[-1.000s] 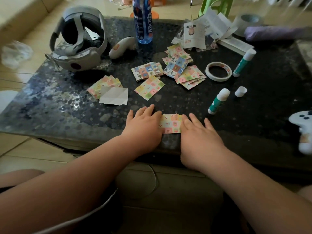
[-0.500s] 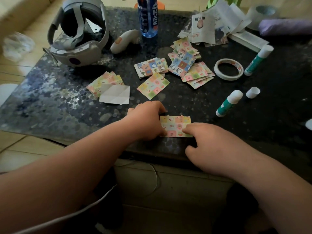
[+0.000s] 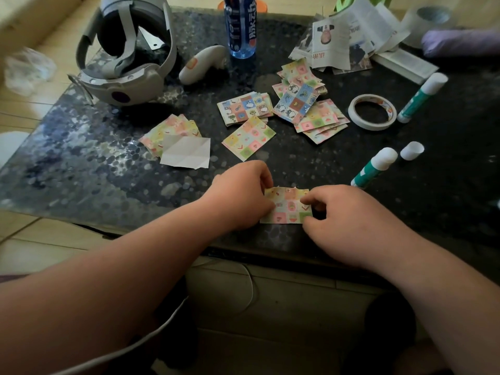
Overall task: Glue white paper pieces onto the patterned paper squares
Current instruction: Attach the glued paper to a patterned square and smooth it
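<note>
A patterned square (image 3: 287, 207) lies between left hand (image 3: 238, 196) and right hand (image 3: 349, 223), glue stick (image 3: 374, 166) to its right, paper stacks (image 3: 244, 108) behind.

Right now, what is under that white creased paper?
A stack of pastel patterned squares pokes out from under the white paper on its upper-left side. How many there are, and how far they reach underneath, is covered.

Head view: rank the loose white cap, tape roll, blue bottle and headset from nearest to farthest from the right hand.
From the right hand, pinching the patterned square:
1. Cap, just beyond it, to the right.
2. Tape roll, farther back, right side.
3. Bottle, far edge, centre.
4. Headset, far left corner.
</note>
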`<move>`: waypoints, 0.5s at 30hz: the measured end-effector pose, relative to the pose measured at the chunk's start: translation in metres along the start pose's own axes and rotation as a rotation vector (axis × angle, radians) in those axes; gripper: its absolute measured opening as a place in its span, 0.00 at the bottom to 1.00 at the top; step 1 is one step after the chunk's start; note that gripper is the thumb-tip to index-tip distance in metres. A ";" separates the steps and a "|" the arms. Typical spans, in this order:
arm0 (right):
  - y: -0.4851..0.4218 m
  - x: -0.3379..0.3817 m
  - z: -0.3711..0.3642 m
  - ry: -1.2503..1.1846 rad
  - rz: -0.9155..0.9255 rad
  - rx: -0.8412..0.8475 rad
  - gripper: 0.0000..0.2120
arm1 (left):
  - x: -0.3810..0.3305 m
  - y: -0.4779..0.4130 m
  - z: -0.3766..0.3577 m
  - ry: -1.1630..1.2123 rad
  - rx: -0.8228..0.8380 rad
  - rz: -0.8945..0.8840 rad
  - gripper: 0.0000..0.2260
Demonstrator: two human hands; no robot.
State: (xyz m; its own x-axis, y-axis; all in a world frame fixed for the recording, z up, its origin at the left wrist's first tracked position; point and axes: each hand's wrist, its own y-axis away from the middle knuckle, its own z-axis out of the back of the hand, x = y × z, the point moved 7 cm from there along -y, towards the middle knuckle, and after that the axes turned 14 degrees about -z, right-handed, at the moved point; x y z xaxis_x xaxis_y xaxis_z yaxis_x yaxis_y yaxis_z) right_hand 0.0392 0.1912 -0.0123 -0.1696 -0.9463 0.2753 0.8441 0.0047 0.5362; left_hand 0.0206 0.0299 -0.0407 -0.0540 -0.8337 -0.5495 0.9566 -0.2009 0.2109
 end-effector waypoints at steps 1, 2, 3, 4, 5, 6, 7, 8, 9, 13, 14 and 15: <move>-0.001 -0.001 0.000 -0.017 0.000 0.000 0.20 | -0.001 0.001 0.001 0.016 -0.027 -0.011 0.11; -0.001 -0.002 0.000 -0.039 0.003 -0.005 0.18 | -0.002 0.001 0.002 0.036 -0.052 -0.017 0.10; -0.002 -0.004 0.000 -0.066 0.005 -0.007 0.15 | -0.002 0.003 0.003 0.064 -0.074 -0.019 0.11; -0.003 -0.005 0.001 -0.103 0.009 -0.024 0.11 | -0.002 0.004 0.004 0.099 -0.094 -0.018 0.15; -0.004 -0.007 0.003 -0.146 0.006 -0.042 0.06 | -0.003 0.006 0.006 0.136 -0.118 -0.020 0.18; -0.004 -0.008 0.006 -0.203 0.003 -0.060 0.01 | -0.004 0.007 0.009 0.169 -0.148 -0.031 0.20; -0.006 -0.009 0.009 -0.256 -0.001 -0.070 0.03 | -0.007 0.009 0.014 0.194 -0.184 -0.052 0.20; -0.007 -0.011 0.011 -0.317 -0.010 -0.071 0.05 | -0.011 0.011 0.019 0.213 -0.219 -0.080 0.19; -0.008 -0.013 0.010 -0.397 -0.033 -0.045 0.07 | -0.014 0.014 0.023 0.229 -0.251 -0.111 0.18; 0.000 -0.014 -0.005 -1.046 -0.172 0.329 0.14 | -0.028 0.034 0.042 0.227 -0.425 -0.264 0.10; 0.003 -0.011 -0.007 -1.163 -0.181 0.408 0.16 | -0.030 0.040 0.047 0.192 -0.480 -0.324 0.10; 0.004 -0.009 -0.008 -1.228 -0.181 0.460 0.18 | -0.032 0.046 0.050 0.162 -0.524 -0.391 0.09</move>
State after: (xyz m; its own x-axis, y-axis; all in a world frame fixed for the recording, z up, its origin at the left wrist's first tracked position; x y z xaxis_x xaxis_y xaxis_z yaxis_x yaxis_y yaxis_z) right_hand 0.0483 0.1967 -0.0190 -0.8140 -0.0399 0.5795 0.5536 0.2491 0.7947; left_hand 0.0519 0.0213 0.0274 -0.4200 -0.6543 -0.6289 0.8902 -0.1621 -0.4258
